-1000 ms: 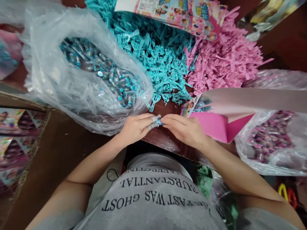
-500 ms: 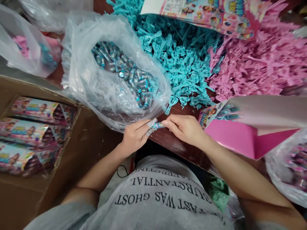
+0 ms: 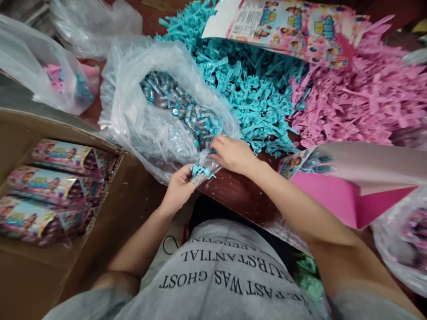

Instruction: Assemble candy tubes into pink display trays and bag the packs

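Blue plastic piece (image 3: 201, 171), head view: pinched btwn L hand (image 3: 176, 192) thumb & fingertips, over the desk (image 3: 235, 193) edge nearest the wearer. L hand closed on it; wraps (image 3: 199, 180) on the digits, greyish. R hand (image 3: 235, 154) is at the near rim of the clear bag (image 3: 133, 120), fingers bent by the small tubes (image 3: 196, 122); can't tell if it's gripping one. Beyond: blue heap (image 3: 260, 106), pink heap (image 3: 350, 98) next to it, printed card (image 3: 287, 31) on top. Pink-lined box (image 3: 323, 193) to the R, carton (image 3: 113, 213) w/ printed packs (image 3: 56, 178) to the L.

Risks, my guess: bag's limp & its rim's v. close to both hands, so a snag on a finger or the piece's thin end could tug it & spill tubes. Tubes look smooth, could slip from a light pinch. Wraps prob. dull the feel, so a loose hold might drop the piece off the edge. Squeezing too hard might bend its thin arms.
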`<state>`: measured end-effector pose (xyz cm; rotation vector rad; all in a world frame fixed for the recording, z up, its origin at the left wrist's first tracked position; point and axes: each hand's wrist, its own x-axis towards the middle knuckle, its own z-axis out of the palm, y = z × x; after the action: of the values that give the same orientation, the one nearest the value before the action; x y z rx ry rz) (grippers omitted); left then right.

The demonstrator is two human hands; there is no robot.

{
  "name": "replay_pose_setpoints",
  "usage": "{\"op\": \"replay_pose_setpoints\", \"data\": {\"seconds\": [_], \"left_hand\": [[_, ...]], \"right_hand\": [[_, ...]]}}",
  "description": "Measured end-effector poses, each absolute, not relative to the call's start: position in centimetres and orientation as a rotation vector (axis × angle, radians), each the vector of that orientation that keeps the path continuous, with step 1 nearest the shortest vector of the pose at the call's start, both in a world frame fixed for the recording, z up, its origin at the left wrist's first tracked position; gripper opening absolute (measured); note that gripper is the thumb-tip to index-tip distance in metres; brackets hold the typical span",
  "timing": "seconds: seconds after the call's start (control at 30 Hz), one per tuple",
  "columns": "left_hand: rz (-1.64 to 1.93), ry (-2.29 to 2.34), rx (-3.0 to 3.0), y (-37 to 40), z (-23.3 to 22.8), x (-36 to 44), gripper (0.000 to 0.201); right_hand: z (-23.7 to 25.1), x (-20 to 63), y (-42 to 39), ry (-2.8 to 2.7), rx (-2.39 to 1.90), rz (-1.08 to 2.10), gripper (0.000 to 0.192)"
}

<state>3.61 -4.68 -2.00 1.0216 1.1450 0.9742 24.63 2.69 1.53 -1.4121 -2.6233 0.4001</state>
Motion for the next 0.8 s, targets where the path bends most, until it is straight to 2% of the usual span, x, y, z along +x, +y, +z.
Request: {"op": "replay_pose_setpoints", "data": {"seconds": [0.13,0.3,0.37,0.5,0.57,0.67,0.8], "left_hand": [[0.840,1.039,0.866,-4.7,-1.8,4.4,0.040],[0.665,0.921,0.793,-4.6,-1.4,6.6,0.047],[0.626,0.896,0.817,-4.7,-1.2,7.7,0.048],[0.664,0.858,1.034,-5.1,-0.7,9.4,0.041],[0.722,0.844,1.240,-5.4,-0.2,10.0,0.033],[0.766,0.841,1.597,-5.7,0.6,10.7,0.024],[0.751,0.810,1.807,-5.7,1.0,11.5,0.020]], "right_hand": [[2.3,29.0,-2.4,-2.107,-1.238,0.829,0.045],[0.9,30.5,-7.7,-1.594,-1.098,1.202,0.028],[0.8,30.7,-8.7,-1.570,-1.090,1.211,0.024],[1.7,31.8,-9.6,-1.705,-1.173,1.010,0.023],[2.2,32.5,-10.1,-1.686,-1.238,0.989,0.027],[2.3,33.4,-11.1,-1.650,-1.389,1.055,0.043],[2.4,34.9,-12.6,-1.663,-1.374,0.970,0.046]]}}
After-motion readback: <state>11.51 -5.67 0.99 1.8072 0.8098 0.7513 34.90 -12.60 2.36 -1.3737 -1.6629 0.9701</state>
